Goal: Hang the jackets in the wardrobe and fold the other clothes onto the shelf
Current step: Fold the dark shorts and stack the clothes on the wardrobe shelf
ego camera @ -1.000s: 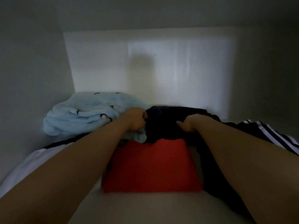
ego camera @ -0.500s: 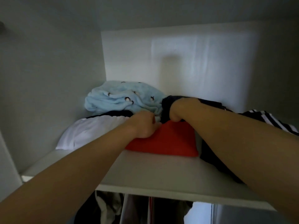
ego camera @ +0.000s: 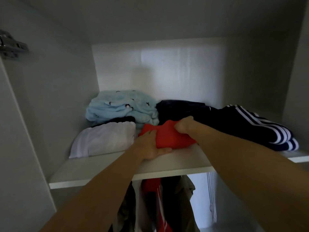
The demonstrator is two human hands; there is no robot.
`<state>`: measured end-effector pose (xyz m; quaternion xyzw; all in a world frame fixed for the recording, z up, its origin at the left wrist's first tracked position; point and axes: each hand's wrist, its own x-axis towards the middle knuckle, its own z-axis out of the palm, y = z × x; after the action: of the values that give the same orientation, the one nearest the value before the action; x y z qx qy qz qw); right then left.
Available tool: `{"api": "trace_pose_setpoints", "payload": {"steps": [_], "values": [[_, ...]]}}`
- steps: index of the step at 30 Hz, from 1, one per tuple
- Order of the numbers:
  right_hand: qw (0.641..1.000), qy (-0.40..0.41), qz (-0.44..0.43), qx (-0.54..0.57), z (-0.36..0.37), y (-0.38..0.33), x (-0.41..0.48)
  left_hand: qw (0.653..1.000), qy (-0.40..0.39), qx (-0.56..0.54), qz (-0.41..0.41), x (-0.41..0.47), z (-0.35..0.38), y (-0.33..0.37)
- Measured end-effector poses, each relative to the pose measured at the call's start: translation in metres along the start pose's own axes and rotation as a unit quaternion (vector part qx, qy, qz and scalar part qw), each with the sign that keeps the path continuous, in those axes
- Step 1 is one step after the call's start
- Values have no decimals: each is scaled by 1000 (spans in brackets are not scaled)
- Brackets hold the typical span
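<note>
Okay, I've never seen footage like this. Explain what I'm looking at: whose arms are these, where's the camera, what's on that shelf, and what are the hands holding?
There is no machine here. These are a person's two bare arms, filmed by one wide-angle camera worn on their head, looking forward and down into a wardrobe. On the white shelf lie a fluffy light blue garment, a folded white garment and a dark garment with white stripes. Between them sits a folded red garment, which both hands grip: the left hand at its near left edge, the right hand at its top right. Below the shelf you can see hanging clothes.
</note>
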<state>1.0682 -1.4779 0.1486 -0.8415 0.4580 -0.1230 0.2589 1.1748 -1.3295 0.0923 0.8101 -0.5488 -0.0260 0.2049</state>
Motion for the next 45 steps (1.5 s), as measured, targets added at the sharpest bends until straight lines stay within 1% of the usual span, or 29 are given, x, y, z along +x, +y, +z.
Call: {"api": "trace_pose_setpoints", "payload": {"steps": [2, 4, 6, 8, 11, 13, 15, 17, 19, 21, 22, 23, 24, 25, 26, 27, 28, 29, 30, 32, 33, 35, 37, 39, 42, 44, 45], "values": [[996, 32, 16, 78, -5, -1, -10, 1000, 25, -9, 7, -5, -1, 1], [984, 54, 12, 168, -15, -4, -23, 999, 32, -16, 20, -10, -4, 8], [976, 70, -8, 207, -24, -3, -31, 999, 26, -21, 28, -11, -7, 16], [966, 104, -32, 235, -34, -5, -35, 999, 42, -10, 19, -13, -13, 24], [949, 135, -72, 277, -44, -18, -45, 991, 115, 61, 28, -16, -46, 25], [936, 153, -106, 300, -45, -34, -50, 973, 164, 153, 54, -19, -81, 19], [918, 172, -155, 323, -42, -57, -55, 952, 198, 225, 53, -22, -118, 9], [891, 181, -215, 356, -37, -86, -62, 930, 239, 279, 31, -32, -150, -4], [860, 186, -273, 388, -28, -116, -68, 911, 280, 302, 27, -46, -171, -23], [838, 191, -317, 402, -12, -140, -72, 892, 292, 346, -7, -60, -185, -46], [834, 192, -330, 399, 2, -148, -73, 881, 290, 372, -38, -66, -185, -59], [838, 188, -334, 388, 18, -153, -73, 876, 280, 387, -66, -71, -179, -72], [854, 173, -330, 364, 37, -154, -71, 876, 251, 401, -94, -77, -168, -85], [884, 144, -323, 306, 56, -154, -67, 880, 206, 409, -126, -82, -154, -97], [920, 103, -316, 207, 75, -151, -62, 882, 147, 421, -152, -88, -139, -108], [943, 55, -312, 104, 90, -147, -55, 892, 85, 407, -176, -93, -128, -116], [950, 21, -309, 32, 102, -144, -49, 904, 43, 389, -172, -97, -120, -120], [952, 3, -305, 0, 107, -143, -44, 919, 35, 359, -160, -101, -115, -123], [954, -1, -300, -1, 108, -144, -41, 922, 35, 352, -156, -103, -114, -123], [957, 14, -290, 13, 104, -148, -39, 934, 65, 301, -181, -102, -119, -119], [957, 31, -288, 15, 102, -148, -39, 936, 75, 292, -180, -101, -121, -115], [952, 66, -300, -1, 102, -145, -44, 944, 115, 259, -171, -96, -117, -108], [947, 79, -311, -8, 108, -134, -51, 949, 151, 230, -151, -94, -95, -101], [946, 68, -317, -8, 115, -119, -58, 944, 161, 246, -147, -93, -65, -95], [947, 11, -322, 3, 118, -96, -72, 929, 199, 267, -163, -99, -41, -85], [941, 9, -337, 40, 112, -78, -88, 923, 258, 241, -155, -108, -38, -74], [934, 9, -352, 67, 109, -70, -98, 917, 309, 215, -129, -118, -37, -68]]}}
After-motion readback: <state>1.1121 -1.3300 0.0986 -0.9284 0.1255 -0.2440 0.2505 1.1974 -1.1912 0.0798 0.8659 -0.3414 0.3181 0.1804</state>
